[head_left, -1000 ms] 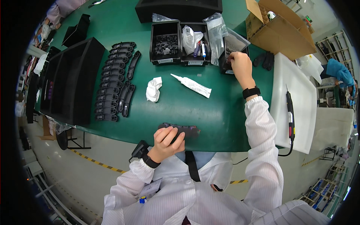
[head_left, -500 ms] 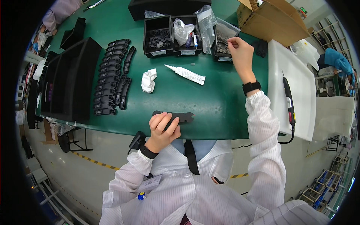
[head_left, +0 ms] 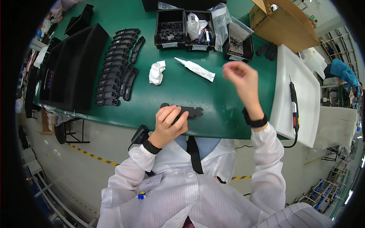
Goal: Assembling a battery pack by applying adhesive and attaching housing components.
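My left hand (head_left: 170, 122) is closed around the near-left part of a flat black plate with a notched end (head_left: 195, 111), at the table's front edge. My right hand (head_left: 243, 79) hangs over the table between a tube with a pointed nozzle (head_left: 197, 70) and the white tray. Its thumb and forefinger are pinched together; anything between them is too small or blurred to make out. Beyond it stands a black bin of tiny metallic pieces (head_left: 235, 46). A crumpled white tissue (head_left: 156, 73) lies left of the tube.
Black curved housings (head_left: 114, 68) lie in rows at left, beside a large black box (head_left: 81, 68). Bins of black pieces (head_left: 170, 32) and of bags and pens (head_left: 200, 36) stand at back. A white tray (head_left: 281, 95) holds an electric screwdriver (head_left: 293, 102); behind is a cardboard carton (head_left: 285, 26).
My right hand has left the bin of tiny pieces and come back nearer to me, still pinched. The left hand keeps its hold on the black plate. The whole view has shifted slightly.
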Action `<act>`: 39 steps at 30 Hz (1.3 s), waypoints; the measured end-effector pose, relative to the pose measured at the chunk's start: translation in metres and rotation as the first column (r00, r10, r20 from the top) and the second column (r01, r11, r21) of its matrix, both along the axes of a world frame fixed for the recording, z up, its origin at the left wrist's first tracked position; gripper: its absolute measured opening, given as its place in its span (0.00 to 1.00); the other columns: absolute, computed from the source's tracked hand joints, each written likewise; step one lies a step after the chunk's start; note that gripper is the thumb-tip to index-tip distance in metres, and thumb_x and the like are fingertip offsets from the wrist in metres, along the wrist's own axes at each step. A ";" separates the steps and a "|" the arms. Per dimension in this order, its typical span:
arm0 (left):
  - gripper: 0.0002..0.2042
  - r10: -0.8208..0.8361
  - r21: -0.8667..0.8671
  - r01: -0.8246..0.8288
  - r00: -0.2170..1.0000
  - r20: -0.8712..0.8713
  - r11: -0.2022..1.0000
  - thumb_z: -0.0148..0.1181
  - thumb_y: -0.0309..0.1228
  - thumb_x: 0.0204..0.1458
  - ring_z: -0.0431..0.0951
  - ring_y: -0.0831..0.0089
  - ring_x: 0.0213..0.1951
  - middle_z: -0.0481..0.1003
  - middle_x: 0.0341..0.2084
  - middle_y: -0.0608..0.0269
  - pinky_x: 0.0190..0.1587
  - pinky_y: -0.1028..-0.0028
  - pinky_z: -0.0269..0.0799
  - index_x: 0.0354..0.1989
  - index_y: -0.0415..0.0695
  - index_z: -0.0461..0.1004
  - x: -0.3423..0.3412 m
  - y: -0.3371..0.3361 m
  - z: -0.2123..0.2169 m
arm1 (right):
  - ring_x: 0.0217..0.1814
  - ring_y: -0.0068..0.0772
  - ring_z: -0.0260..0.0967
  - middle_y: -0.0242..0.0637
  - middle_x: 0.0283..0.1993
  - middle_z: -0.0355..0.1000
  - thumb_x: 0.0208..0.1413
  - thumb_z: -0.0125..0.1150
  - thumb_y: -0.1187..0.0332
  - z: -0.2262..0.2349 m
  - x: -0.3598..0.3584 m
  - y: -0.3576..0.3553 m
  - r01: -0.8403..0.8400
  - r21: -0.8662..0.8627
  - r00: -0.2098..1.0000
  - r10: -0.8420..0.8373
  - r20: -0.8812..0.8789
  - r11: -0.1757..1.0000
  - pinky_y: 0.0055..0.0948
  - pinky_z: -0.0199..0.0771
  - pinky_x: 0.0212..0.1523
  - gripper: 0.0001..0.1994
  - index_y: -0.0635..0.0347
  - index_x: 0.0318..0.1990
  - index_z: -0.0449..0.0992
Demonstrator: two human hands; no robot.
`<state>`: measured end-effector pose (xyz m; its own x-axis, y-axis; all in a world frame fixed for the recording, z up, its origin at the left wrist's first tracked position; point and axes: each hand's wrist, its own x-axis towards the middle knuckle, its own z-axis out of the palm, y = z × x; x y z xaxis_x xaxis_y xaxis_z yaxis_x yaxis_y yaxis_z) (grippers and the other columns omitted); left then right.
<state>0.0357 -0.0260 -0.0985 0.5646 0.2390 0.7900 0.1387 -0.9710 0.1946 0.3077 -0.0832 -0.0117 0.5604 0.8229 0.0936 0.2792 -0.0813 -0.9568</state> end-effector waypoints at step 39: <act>0.23 0.017 -0.023 -0.016 0.998 0.059 1.000 0.66 0.23 0.38 0.68 0.65 0.54 0.69 0.49 0.65 0.52 0.65 0.70 0.47 0.52 0.75 0.006 -0.001 -0.003 | 0.30 0.46 0.76 0.48 0.32 0.77 0.50 0.61 0.80 -0.034 0.096 0.034 0.133 0.110 0.666 -0.171 0.726 0.985 0.35 0.75 0.34 0.05 0.69 0.36 0.78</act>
